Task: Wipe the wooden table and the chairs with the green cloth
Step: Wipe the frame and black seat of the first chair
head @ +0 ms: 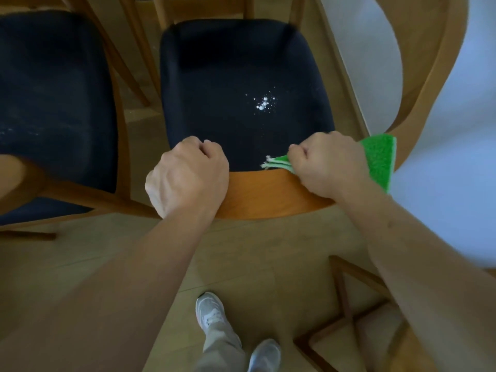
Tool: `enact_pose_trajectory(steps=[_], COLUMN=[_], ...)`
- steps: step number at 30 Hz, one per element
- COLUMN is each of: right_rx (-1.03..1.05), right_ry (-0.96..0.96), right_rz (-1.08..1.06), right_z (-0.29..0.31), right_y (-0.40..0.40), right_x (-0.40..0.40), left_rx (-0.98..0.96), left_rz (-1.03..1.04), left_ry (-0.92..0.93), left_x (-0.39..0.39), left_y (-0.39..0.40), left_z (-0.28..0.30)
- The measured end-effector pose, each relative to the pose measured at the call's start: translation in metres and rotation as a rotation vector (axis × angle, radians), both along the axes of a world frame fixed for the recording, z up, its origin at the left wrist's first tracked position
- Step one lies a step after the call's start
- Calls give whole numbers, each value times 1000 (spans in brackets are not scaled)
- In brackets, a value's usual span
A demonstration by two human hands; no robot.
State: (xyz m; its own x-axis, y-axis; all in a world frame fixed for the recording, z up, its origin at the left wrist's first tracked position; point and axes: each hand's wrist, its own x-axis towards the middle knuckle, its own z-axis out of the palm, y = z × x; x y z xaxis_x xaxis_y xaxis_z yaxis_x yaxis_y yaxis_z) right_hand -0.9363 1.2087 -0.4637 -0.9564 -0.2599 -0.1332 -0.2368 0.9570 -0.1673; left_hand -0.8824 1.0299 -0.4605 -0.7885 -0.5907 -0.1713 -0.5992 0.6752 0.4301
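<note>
So the folded green cloth (378, 159) is bunched in the right hand (328, 163), fingers curled round it, on the orange wooden chair back (268, 193); left hand (188, 178) grips the same rail, fingers curled over it. The white crumbs (264, 103) on the dark padded seat (241, 98) sit just ahead and slightly left of the cloth hand; it's clearly the nearer one.

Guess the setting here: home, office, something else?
Probably a home dining area. Several matching wooden chairs with dark padded seats stand close together, a round wooden table edge curves past on the right, and the floor is light wood planks.
</note>
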Motion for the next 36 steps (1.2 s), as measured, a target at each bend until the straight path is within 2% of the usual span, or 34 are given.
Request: enact_pose_trajectory(steps=[3, 5, 7, 9, 12, 14, 18, 22, 30, 36], right_rx=[-4, -17, -98, -165, -223, -235, -246, -164, -242, -267], right_ry=[44, 130, 223, 230, 194, 199, 220, 262, 255, 437], right_rz=[69, 141, 121, 125, 247, 215, 16, -184, -62, 54], right_z=[-5, -13, -16, -15, -14, -14, -15, -17, -39, -59], right_y=[-35, -62, -79, -80, -54, -21, 32, 4, -81, -59], right_x=[16, 31, 44, 50, 46, 32, 13, 37, 125, 122], left_rx=[-4, -9, -10, -15, -23, -13, -17, -4, -16, -26], left_rz=[13, 37, 66, 75, 64, 65, 68, 72, 127, 121], left_ry=[-9, -18, -19, -11, -9, -12, 9, 38, 70, 71], left_x=[-1, -2, -3, -3, -2, -2, -1, -2, -3, -3], left_y=[2, 2, 3, 4, 4, 4, 5, 6, 6, 6], left_z=[1, 2, 3, 4, 4, 4, 4, 3, 4, 1])
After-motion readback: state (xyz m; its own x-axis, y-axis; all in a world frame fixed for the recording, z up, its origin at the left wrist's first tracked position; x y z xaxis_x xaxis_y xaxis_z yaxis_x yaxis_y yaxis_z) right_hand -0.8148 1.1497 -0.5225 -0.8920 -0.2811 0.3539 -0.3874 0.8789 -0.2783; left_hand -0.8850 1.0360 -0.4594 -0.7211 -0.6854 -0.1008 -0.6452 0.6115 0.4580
